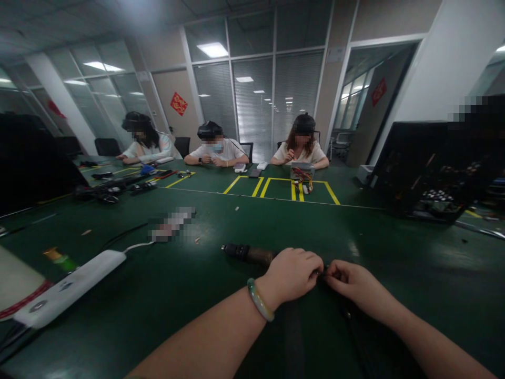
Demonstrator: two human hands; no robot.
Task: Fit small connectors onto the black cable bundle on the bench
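Observation:
My left hand (294,273), with a pale green bangle (260,300) on its wrist, is curled into a loose fist on the dark green table (244,221). My right hand (349,281) is closed in a pinch right beside it, fingertips touching a small dark item I cannot make out between the two hands. A dark cylindrical tool (246,253) lies on the table just behind my left hand; whether the hand touches it is hidden.
A white power strip (67,289) with its cable lies at the left. A black open computer case (430,168) stands at the right. Three people sit at the far side of the table, with small tools, a grey metal box (302,171) and yellow tape lines near them.

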